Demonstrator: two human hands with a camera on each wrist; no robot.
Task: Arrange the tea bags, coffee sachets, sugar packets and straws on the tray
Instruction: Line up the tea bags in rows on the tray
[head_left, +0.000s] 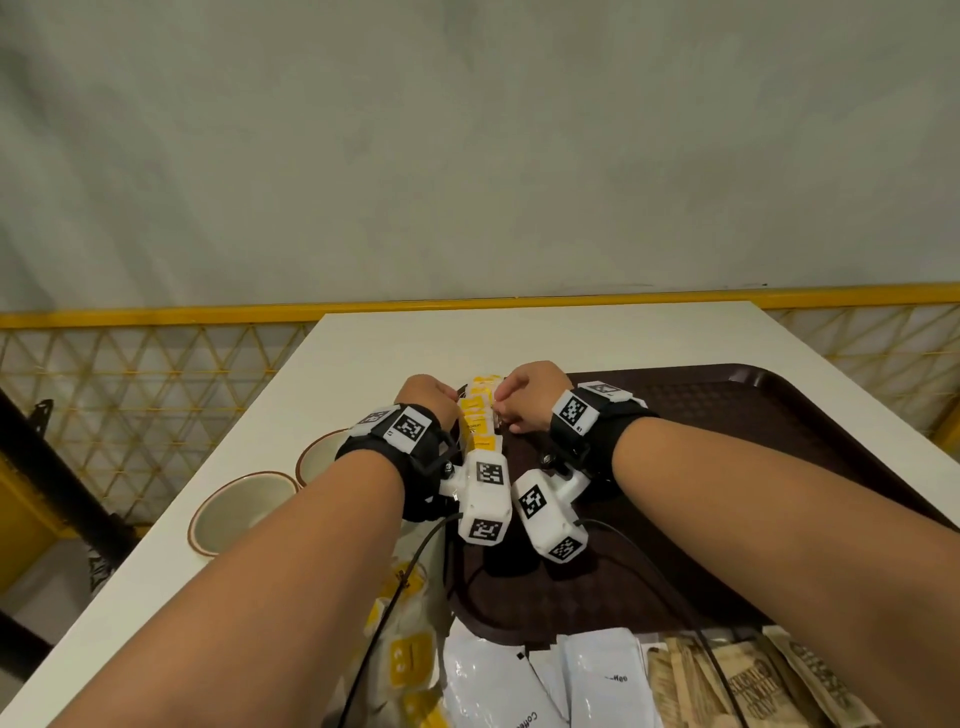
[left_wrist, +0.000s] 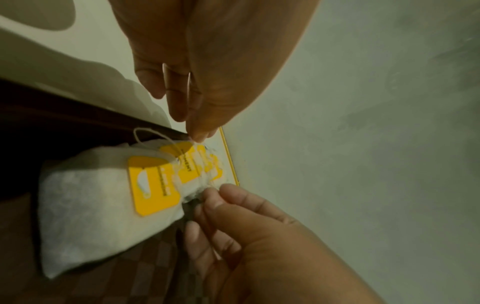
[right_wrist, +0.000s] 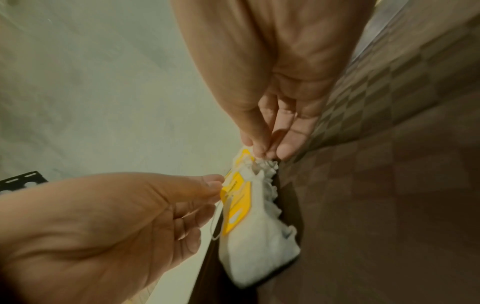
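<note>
Coffee sachets (head_left: 545, 680) lie nearest you; your left hand (head_left: 426, 397) and right hand (head_left: 530, 392) pinch tea bags (head_left: 480, 415) along the tray's (head_left: 727, 415) left edge.

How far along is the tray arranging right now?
Done: a row of tea bags lies along the tray edge. In hand: left hand and right hand pinch that row straight. Left: loose tea bags, coffee sachets, brown packets off-tray.

Black wrist straps (head_left: 597, 431), white marker-tagged camera blocks (head_left: 485, 496), black cables (head_left: 395, 597).
</note>
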